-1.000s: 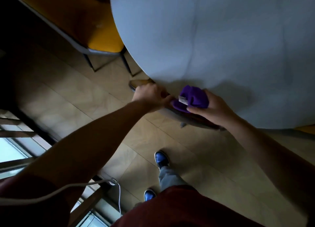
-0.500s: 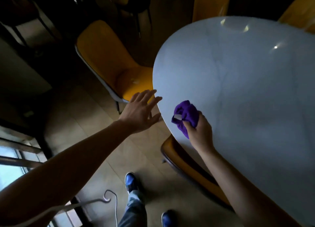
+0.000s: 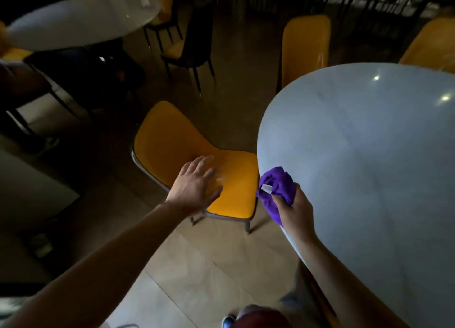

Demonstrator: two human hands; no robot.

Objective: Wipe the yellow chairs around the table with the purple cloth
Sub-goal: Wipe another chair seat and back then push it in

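Note:
A yellow chair stands left of the round pale table, its seat facing me. My left hand reaches over the seat's near edge with fingers spread; whether it touches the seat I cannot tell. My right hand grips the bunched purple cloth at the table's left rim, just right of the seat. Two more yellow chairs stand behind the table, one at the back and one at the far right. Another chair's dark edge shows under the table's near rim.
A second round table with yellow and dark chairs around it stands at the back left. A dark chair sits between the tables. A low pale counter lies at the left. The tiled floor stretches in front of me.
The view has swung up and left from the near chair to the yellow chair on the left. My left hand let go of the near chair's back and moved over this seat. The cloth stayed in my right hand.

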